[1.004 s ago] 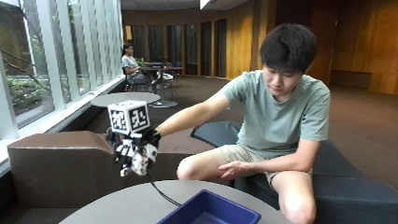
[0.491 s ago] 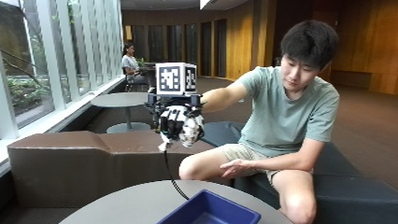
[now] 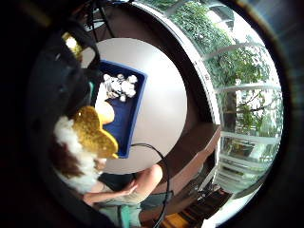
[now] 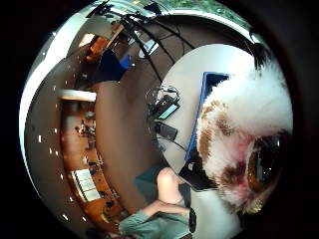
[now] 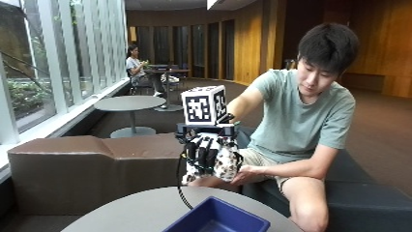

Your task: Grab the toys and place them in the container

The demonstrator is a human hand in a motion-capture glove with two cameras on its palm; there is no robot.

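Note:
In the outside view my gloved right hand [image 5: 203,148] hangs above the near end of a blue container [image 5: 222,209] on a round grey table [image 5: 125,213]. Its fingers curl round a white plush toy with brown spots [image 5: 226,167]. The thumb side palm view is filled by that toy [image 4: 249,124]: white fur, brown patches, a big brown eye. A gold shiny part of it [image 3: 92,130] shows in the little finger side palm view. Below it the blue container [image 3: 127,118] holds a white and grey toy [image 3: 119,86] and an orange thing [image 3: 106,112].
A brown padded bench [image 5: 83,164] runs behind the table, with windows beyond it. The person sits on a dark seat [image 5: 360,198] at the right, bare left hand by the knee. A black cable [image 5: 181,191] trails from the glove down to the table.
My hand, holding the toy, has risen from low at the table's left edge, swung right, and come down to hang over the blue container.

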